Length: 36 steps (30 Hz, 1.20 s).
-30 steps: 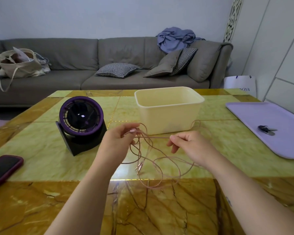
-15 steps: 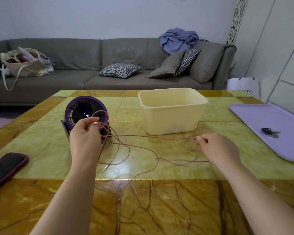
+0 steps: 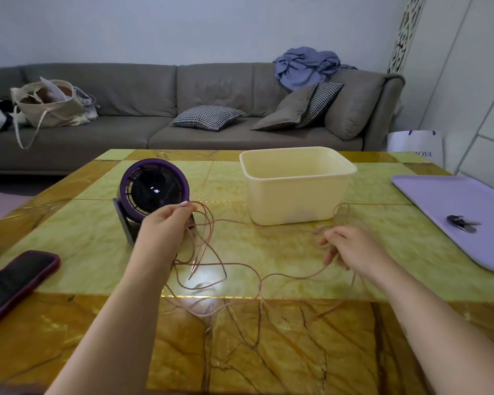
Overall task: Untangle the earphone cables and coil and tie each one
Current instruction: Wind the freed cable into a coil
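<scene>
Your left hand (image 3: pixel 166 228) pinches the thin, coppery-pink earphone cable (image 3: pixel 240 264) beside the round purple fan (image 3: pixel 154 189). Your right hand (image 3: pixel 351 248) pinches a strand too, its other fingers loose. Tangled loops sprawl between them on the glossy marbled table (image 3: pixel 83 235).

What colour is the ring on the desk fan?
Purple, around a black grille. The fan shows best in the head view, the only one.

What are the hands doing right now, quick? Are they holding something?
Left hand: closed, pinching the earphone cable.
Right hand: fingers loosely curled by the cable; blurred, so a grip cannot be told.
</scene>
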Each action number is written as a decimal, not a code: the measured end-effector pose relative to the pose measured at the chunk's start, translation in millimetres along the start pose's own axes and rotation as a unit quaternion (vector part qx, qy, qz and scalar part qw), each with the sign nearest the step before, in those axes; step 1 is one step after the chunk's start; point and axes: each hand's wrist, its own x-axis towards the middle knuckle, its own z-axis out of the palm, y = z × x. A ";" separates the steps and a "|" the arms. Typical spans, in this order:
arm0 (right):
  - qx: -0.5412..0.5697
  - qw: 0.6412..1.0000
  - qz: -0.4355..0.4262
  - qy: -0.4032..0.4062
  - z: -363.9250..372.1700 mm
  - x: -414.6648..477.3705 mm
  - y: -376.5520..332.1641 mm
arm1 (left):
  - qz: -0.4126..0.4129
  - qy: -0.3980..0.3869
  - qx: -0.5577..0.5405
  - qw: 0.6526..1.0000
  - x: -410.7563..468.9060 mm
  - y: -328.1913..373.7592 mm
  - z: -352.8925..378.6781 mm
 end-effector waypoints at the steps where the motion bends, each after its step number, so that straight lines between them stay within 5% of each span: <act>1: 0.104 0.992 0.027 -0.065 -0.2 -6.0 -7.1 | -0.012 -0.021 -0.011 1.000 -1.3 -1.0 1.4; 4: 0.385 0.895 0.089 -0.206 -0.5 -25.7 -29.2 | -0.028 -0.055 -0.043 0.997 -4.7 -3.0 5.1; 8: 0.629 0.741 0.088 -0.219 15.0 -40.7 -51.5 | -0.043 -0.081 -0.157 0.983 -8.9 1.3 9.8; 12: 0.566 0.807 0.074 -0.155 34.4 -40.3 -54.2 | -0.068 -0.086 -0.262 0.959 -11.1 6.9 12.0; 16: 0.574 0.802 0.016 -0.163 45.6 -42.2 -54.0 | -0.078 -0.098 -0.322 0.938 -10.8 10.3 12.2; 19: 0.280 0.941 -0.112 -0.157 55.5 -41.5 -48.3 | -0.087 -0.111 -0.356 0.924 -10.4 13.5 12.6; 21: 0.100 0.973 -0.157 -0.136 61.7 -39.9 -45.8 | -0.086 -0.118 -0.378 0.914 -9.4 15.2 11.7; 27: 0.043 0.978 -0.090 -0.185 73.8 -31.4 -32.8 | -0.069 -0.108 -0.423 0.897 -6.9 20.8 4.5; 32: -0.162 0.948 -0.194 -0.194 80.2 -30.0 -22.2 | -0.041 -0.085 -0.416 0.904 -2.3 21.4 -3.4; 36: -0.232 0.942 -0.178 -0.162 67.4 -27.9 -18.3 | -0.019 -0.064 -0.370 0.927 -2.9 19.9 -5.3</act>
